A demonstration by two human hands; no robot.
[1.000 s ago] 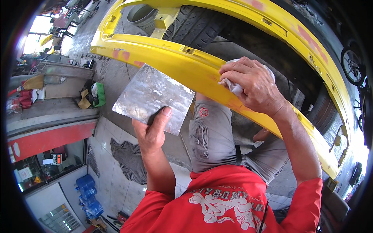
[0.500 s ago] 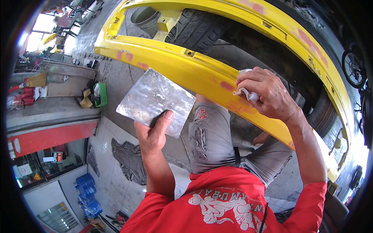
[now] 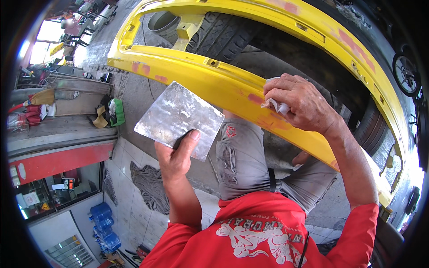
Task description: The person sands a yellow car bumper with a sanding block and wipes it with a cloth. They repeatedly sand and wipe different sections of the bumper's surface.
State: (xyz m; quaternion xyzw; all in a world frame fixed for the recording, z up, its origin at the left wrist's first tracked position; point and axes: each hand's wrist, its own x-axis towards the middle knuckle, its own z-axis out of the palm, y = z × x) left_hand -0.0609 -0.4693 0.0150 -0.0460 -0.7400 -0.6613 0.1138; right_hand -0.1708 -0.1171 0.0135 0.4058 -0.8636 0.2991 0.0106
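My left hand (image 3: 178,156) grips a flat, square metal plate (image 3: 181,118) by its near edge, thumb on top; its grey face is smeared with whitish residue. In my right hand (image 3: 301,102) is a crumpled white cloth (image 3: 276,106), pinched in curled fingers at the near rail of a long yellow vehicle panel (image 3: 201,71). Reddish patches mark the yellow paint, one (image 3: 255,98) just beside the cloth. Whether the cloth presses on the panel I cannot tell for sure. The panel spans in front of me, over my knees.
Tires (image 3: 223,33) and a grey bucket (image 3: 163,24) stand behind the panel's openings. To the left are a cluttered ledge (image 3: 62,127), a green basket (image 3: 117,111) and blue water jugs (image 3: 102,216). A dark rag (image 3: 151,187) lies on the tiled floor.
My right hand with the cloth has shifted slightly left along the panel's near rail. The left hand and metal plate have stayed nearly still.
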